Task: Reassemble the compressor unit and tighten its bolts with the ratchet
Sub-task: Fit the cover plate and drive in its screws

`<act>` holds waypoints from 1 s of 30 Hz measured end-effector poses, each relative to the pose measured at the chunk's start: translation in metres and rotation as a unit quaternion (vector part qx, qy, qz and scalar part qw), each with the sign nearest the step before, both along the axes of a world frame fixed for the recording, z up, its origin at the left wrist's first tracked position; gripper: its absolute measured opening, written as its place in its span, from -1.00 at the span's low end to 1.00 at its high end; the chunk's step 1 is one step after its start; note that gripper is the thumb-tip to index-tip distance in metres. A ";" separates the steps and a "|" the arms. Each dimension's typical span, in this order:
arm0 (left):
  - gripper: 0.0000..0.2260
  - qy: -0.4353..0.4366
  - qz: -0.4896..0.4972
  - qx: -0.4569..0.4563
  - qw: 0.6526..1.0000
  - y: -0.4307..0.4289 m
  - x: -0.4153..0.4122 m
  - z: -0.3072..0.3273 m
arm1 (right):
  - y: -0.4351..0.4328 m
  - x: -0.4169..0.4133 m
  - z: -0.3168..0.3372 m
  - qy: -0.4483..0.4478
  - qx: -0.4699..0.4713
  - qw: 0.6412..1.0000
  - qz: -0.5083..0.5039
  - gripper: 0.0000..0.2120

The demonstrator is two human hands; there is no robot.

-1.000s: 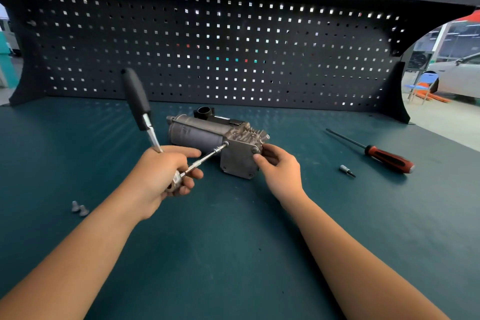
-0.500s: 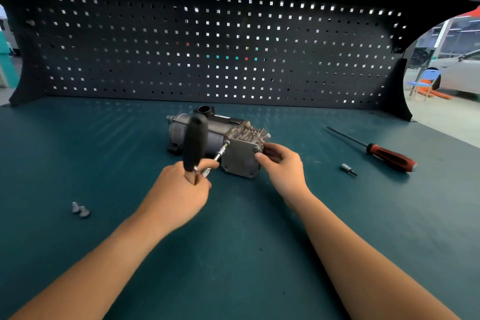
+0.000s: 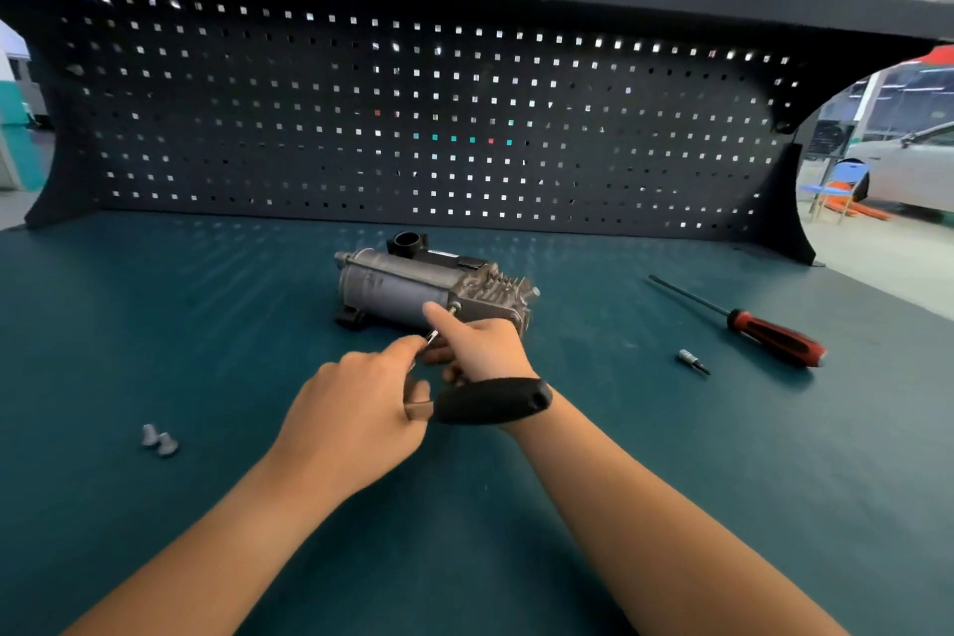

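Toward twelve o'clock, left hand grips black-handled ratchet on grey metal compressor; right hand's hold unclear; two silver bolts lie unfitted.

I've got open mat left and lower centre. Blocked: compressor and ratchet centre, bolts lower left, bit and screwdriver right, pegboard across the top.

Centre of frame: the left hand covers the head of the ratchet and most of its shaft. The right hand hides the near end of the compressor, and what its lower fingers hold cannot be told. The bottom edge cuts both forearms, the right edge cuts a car, and the two bolts at lower left are blurred.
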State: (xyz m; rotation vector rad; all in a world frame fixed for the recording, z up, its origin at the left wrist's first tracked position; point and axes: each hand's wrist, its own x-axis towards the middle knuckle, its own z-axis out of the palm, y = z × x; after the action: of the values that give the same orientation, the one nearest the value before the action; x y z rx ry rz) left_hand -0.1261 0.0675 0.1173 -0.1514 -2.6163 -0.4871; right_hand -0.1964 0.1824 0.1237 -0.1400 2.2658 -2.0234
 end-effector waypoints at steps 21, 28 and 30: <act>-0.74 -0.189 0.003 0.688 0.700 0.000 -0.004 0.015 | -0.012 -0.006 -0.007 -0.114 -0.133 0.985 -0.011 -0.72; -0.65 0.017 -0.116 0.352 0.929 0.005 -0.001 0.008 | -0.009 -0.001 -0.010 -0.124 -0.176 0.977 -0.008 -0.76; -0.59 0.004 -0.149 0.327 0.933 0.004 0.001 0.008 | -0.007 -0.001 -0.010 -0.118 -0.176 0.977 -0.009 -0.76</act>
State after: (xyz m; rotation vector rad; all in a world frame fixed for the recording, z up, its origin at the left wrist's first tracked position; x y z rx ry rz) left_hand -0.1253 0.0718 0.1252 -0.3238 -2.2820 -1.4215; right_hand -0.1971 0.1749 0.1135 0.0904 1.7645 -2.2940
